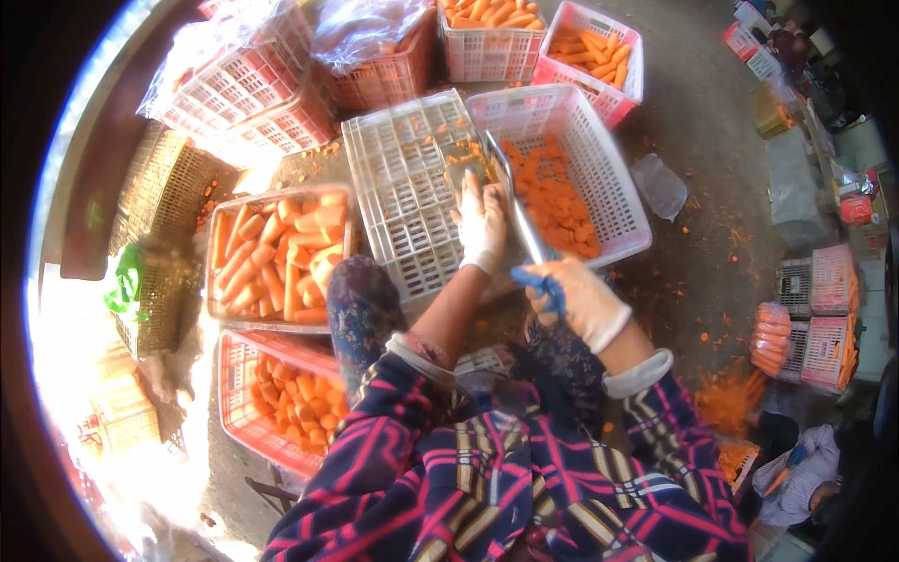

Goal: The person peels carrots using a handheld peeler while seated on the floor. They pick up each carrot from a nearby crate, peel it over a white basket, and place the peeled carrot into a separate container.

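My right hand (pixel 579 298), in a white glove with blue on the fingers, grips the handle end of a long metal knife (pixel 523 218). The blade points away from me along the right edge of an upturned white plastic crate (pixel 414 204). On that crate, my gloved left hand (pixel 483 221) reaches forward beside the blade, its fingertips at a small board (pixel 460 158) strewn with carrot scraps. Whether the fingers hold a piece is hidden. Just right of the blade, a white plastic crate (pixel 618 204) holds carrot slices (pixel 551 193).
Left of my knee stands a crate of peeled carrots (pixel 281 260); below it, a red crate (pixel 239 393) holds thick carrot chunks (pixel 302 404). More carrot crates (pixel 491 56) and stacked red crates (pixel 239 91) line the back. A plastic bag (pixel 660 186) lies on the floor. Another person (pixel 801 471) is at lower right.
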The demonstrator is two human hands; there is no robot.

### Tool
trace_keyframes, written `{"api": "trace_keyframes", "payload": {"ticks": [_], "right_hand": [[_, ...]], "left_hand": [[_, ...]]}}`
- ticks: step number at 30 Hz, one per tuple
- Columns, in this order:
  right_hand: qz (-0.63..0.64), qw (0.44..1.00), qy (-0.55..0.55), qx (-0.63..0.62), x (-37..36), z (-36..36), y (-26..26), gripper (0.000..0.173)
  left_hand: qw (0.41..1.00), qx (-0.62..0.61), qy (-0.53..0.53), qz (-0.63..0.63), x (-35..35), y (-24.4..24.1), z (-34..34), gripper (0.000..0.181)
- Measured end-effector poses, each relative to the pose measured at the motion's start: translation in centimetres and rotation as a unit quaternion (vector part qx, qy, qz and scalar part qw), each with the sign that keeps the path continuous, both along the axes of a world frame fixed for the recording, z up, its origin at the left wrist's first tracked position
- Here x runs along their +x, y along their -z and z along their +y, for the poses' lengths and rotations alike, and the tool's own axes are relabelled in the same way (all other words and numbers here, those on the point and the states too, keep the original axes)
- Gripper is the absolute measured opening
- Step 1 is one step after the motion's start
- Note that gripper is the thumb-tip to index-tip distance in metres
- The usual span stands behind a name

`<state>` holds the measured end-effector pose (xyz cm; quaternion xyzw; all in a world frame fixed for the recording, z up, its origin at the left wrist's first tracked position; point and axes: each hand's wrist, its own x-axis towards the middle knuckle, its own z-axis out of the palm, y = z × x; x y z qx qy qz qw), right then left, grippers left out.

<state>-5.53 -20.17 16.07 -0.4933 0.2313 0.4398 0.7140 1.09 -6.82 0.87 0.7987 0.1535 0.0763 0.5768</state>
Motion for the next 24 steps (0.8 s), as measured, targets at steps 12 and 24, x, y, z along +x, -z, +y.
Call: {"api": "trace_keyframes", "payload": {"ticks": [12,24], "right_hand": [[0.022,0.997,-0.010,0.077,-2.5,-1.4,8.1,0.024],[-0.392,0.903,-0.072,-0.161,-2.9,-3.1,18.4,0.013]], "left_hand": [[0.999,0.006,0.024,0.030,0.0,1.4,-0.2,0.060],[0.995,-0.075,0.057,-0.026,-3.1,-3.1,6.4,0.056]]}}
